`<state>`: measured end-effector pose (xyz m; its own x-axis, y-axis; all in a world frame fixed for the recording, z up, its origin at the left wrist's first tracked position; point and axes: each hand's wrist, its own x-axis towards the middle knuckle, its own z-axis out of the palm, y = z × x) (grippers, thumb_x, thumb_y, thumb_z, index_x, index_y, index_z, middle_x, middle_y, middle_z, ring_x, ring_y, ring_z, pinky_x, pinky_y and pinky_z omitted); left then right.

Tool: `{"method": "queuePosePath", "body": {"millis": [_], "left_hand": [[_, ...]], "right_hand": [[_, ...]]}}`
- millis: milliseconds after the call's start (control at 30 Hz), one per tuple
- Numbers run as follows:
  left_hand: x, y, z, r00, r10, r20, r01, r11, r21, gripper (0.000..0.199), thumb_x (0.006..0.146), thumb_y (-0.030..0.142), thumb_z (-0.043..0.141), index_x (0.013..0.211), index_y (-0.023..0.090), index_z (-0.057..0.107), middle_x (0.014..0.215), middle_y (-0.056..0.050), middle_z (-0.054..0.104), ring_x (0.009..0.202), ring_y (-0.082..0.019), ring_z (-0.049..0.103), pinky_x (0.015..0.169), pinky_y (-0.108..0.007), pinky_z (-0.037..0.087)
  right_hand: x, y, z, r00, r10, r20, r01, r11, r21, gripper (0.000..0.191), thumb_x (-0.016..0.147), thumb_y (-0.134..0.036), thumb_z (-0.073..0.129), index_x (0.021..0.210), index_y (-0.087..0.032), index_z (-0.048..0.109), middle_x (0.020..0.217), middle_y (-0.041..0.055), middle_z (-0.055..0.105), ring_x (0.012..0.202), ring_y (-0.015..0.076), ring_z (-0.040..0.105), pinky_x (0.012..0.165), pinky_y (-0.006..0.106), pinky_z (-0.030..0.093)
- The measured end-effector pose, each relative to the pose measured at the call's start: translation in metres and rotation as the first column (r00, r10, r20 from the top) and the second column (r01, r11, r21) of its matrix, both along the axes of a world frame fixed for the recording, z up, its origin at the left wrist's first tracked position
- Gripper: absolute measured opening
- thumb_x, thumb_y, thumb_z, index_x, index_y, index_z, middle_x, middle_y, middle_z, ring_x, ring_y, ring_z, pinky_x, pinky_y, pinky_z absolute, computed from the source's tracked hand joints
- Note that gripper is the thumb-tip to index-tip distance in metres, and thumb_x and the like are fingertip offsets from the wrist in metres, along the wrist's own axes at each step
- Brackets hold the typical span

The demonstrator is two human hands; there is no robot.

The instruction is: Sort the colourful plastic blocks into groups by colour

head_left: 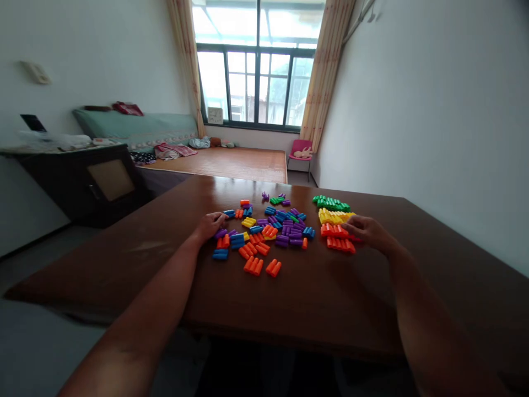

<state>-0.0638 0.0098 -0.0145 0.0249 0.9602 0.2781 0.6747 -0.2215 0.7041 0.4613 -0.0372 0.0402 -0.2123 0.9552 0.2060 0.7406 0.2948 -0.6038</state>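
Several orange pieces (340,245) lie in rows at the right, in front of yellow pieces (333,216) and green pieces (333,203). My right hand (361,229) is at the right end of the upper orange row, its fingers closed on an orange piece there. A mixed spread of purple pieces (282,241), blue pieces (220,254) and orange ones covers the middle of the table. At the left edge of this spread rests my left hand (212,223), fingers curled near a blue piece (228,213); what it holds, if anything, is too small to tell.
The brown table (306,298) extends to both sides. Beyond it are a low bed (248,162), a pink chair (300,148) and a window. A dark cabinet (82,182) stands at the left, and a white wall rises at the right.
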Motion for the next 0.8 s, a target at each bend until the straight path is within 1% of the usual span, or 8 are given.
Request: {"method": "queuePosePath", "body": {"millis": [133, 200, 267, 467, 567, 633, 733, 800], "left_hand": [[-0.002, 0.005, -0.006, 1.000, 0.006, -0.029, -0.006, 1.000, 0.007, 0.051, 0.083, 0.054, 0.041, 0.095, 0.015, 0.072, 0.068, -0.003, 0.066, 0.060, -0.016, 0.059, 0.055, -0.025, 0.044], [-0.002, 0.006, -0.007, 1.000, 0.008, -0.018, -0.007, 1.000, 0.009, 0.050, 0.083, 0.053, 0.042, 0.095, 0.015, 0.072, 0.068, -0.004, 0.067, 0.060, -0.016, 0.059, 0.055, -0.025, 0.044], [-0.001, 0.005, -0.007, 1.000, 0.004, -0.001, -0.004, 1.000, 0.020, 0.050, 0.083, 0.052, 0.042, 0.094, 0.014, 0.072, 0.068, -0.004, 0.067, 0.059, -0.016, 0.059, 0.056, -0.025, 0.044], [0.001, 0.003, -0.005, 0.999, -0.015, 0.044, 0.014, 1.000, 0.013, 0.049, 0.083, 0.052, 0.042, 0.094, 0.014, 0.072, 0.069, -0.004, 0.066, 0.058, -0.016, 0.058, 0.054, -0.025, 0.043], [0.000, 0.003, -0.005, 0.999, -0.022, 0.038, 0.022, 1.000, 0.001, 0.050, 0.082, 0.053, 0.042, 0.095, 0.015, 0.071, 0.070, -0.004, 0.067, 0.060, -0.017, 0.059, 0.056, -0.026, 0.044], [0.000, 0.004, -0.004, 1.000, -0.023, 0.014, 0.023, 1.000, -0.003, 0.050, 0.081, 0.054, 0.043, 0.095, 0.016, 0.071, 0.072, -0.004, 0.068, 0.061, -0.018, 0.060, 0.058, -0.027, 0.045], [0.000, 0.005, -0.002, 0.999, -0.018, -0.038, 0.017, 1.000, -0.016, 0.051, 0.081, 0.056, 0.041, 0.096, 0.017, 0.071, 0.073, -0.004, 0.069, 0.064, -0.019, 0.062, 0.059, -0.027, 0.045], [-0.001, 0.006, -0.001, 0.997, -0.011, -0.079, 0.010, 1.000, -0.019, 0.052, 0.081, 0.056, 0.041, 0.097, 0.018, 0.072, 0.074, -0.005, 0.070, 0.066, -0.020, 0.063, 0.060, -0.027, 0.045]], "right_hand": [[-0.091, -0.003, -0.001, 0.970, 0.234, 0.066, -0.243, 0.952, 0.188, 0.028, 0.087, -0.042, 0.051, 0.097, -0.019, 0.065, 0.090, 0.0053, 0.068, 0.076, 0.0168, 0.060, 0.070, 0.030, 0.049], [-0.136, -0.003, -0.001, 0.884, 0.412, 0.220, -0.455, 0.868, 0.199, 0.026, 0.088, -0.030, 0.052, 0.109, -0.023, 0.065, 0.110, 0.0061, 0.067, 0.098, 0.0202, 0.059, 0.087, 0.035, 0.047], [-0.172, 0.002, 0.000, 0.803, 0.483, 0.350, -0.563, 0.808, 0.176, 0.033, 0.086, -0.022, 0.053, 0.118, -0.024, 0.062, 0.125, 0.0067, 0.061, 0.112, 0.0224, 0.054, 0.097, 0.039, 0.042], [-0.223, 0.019, -0.002, 0.750, 0.466, 0.470, -0.552, 0.832, 0.054, 0.043, 0.079, -0.015, 0.061, 0.122, -0.017, 0.060, 0.128, 0.0126, 0.059, 0.114, 0.0265, 0.055, 0.100, 0.041, 0.041], [-0.217, 0.014, 0.000, 0.852, 0.374, 0.367, -0.462, 0.867, 0.187, 0.038, 0.085, -0.015, 0.050, 0.122, -0.016, 0.059, 0.127, 0.0135, 0.058, 0.114, 0.0233, 0.055, 0.099, 0.037, 0.042], [-0.192, 0.007, 0.003, 0.929, 0.269, 0.253, -0.337, 0.899, 0.279, 0.036, 0.087, -0.019, 0.047, 0.121, -0.017, 0.059, 0.126, 0.0131, 0.057, 0.112, 0.0218, 0.056, 0.098, 0.036, 0.043], [-0.122, -0.007, 0.007, 0.997, 0.062, 0.040, -0.070, 0.959, 0.274, 0.037, 0.088, -0.029, 0.048, 0.122, -0.019, 0.057, 0.114, 0.0102, 0.062, 0.099, 0.0205, 0.062, 0.090, 0.035, 0.048], [-0.061, -0.016, 0.004, 0.979, -0.135, -0.151, 0.159, 0.973, 0.165, 0.042, 0.087, -0.038, 0.049, 0.124, -0.018, 0.052, 0.105, 0.0093, 0.065, 0.086, 0.0194, 0.065, 0.079, 0.034, 0.052]]}}
